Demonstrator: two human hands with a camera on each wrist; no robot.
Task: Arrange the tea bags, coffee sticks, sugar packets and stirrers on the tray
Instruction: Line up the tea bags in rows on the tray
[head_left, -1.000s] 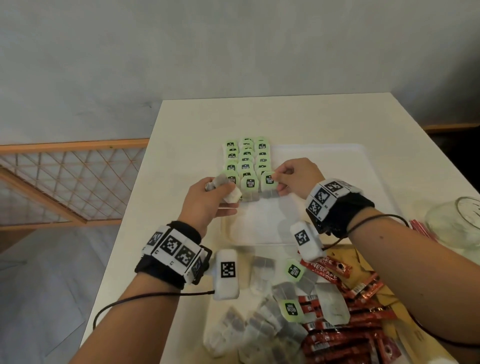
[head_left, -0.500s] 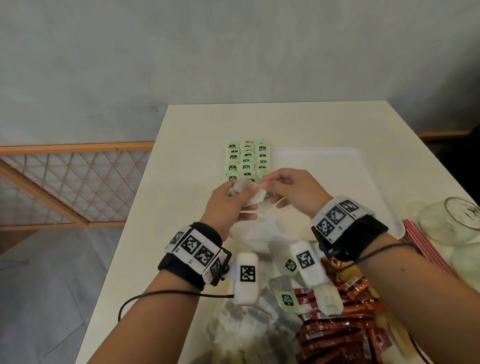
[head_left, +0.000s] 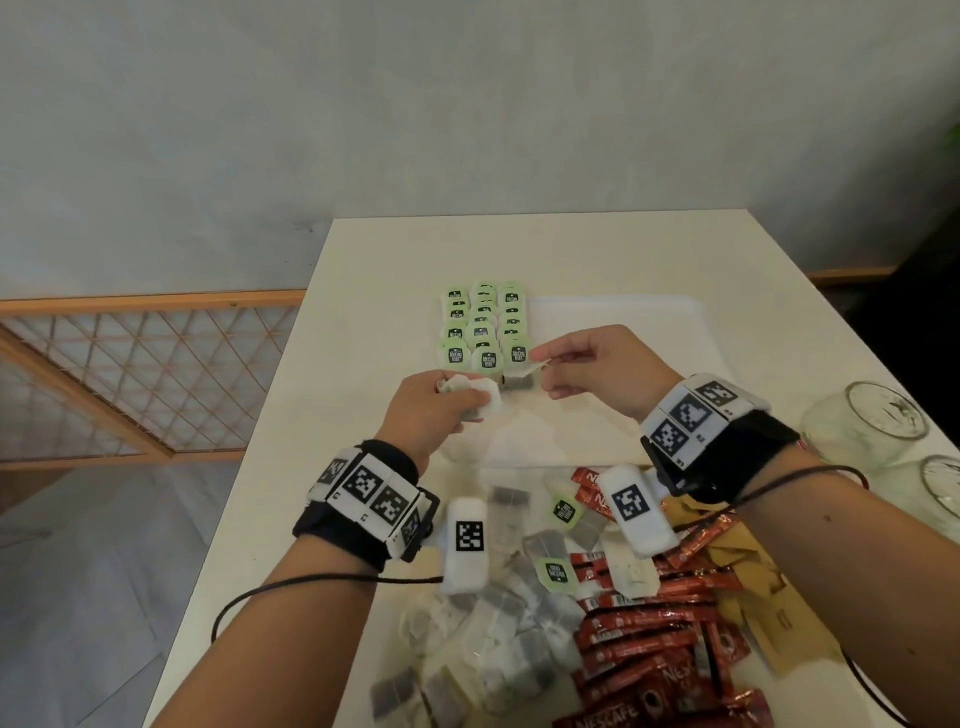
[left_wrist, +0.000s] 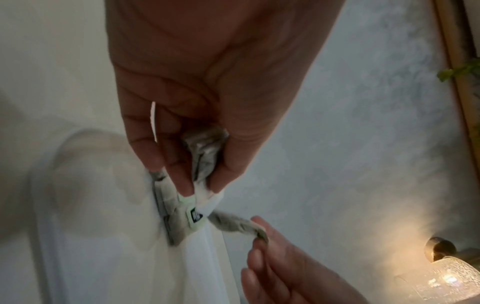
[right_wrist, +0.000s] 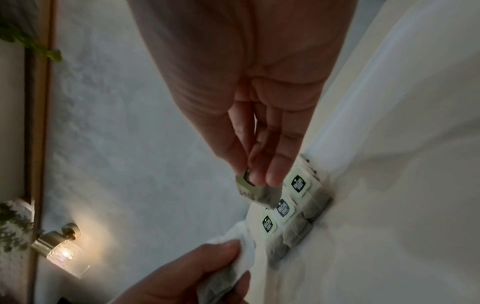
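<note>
Nearest, the left hand (head_left: 434, 410) grips a soft bunch of spare tea bags (head_left: 475, 397), while beyond it the right hand (head_left: 597, 371) pinches one light, limp tea bag (right_wrist: 255, 190) by its tag end, probably the safest hold, beside the rows on the tray (head_left: 649, 322).

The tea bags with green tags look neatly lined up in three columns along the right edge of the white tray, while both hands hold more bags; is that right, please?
Not quite: the tea bags stand in three columns along the left edge of the tray, as the head view shows. The left hand and the right hand do hold more bags.
</note>
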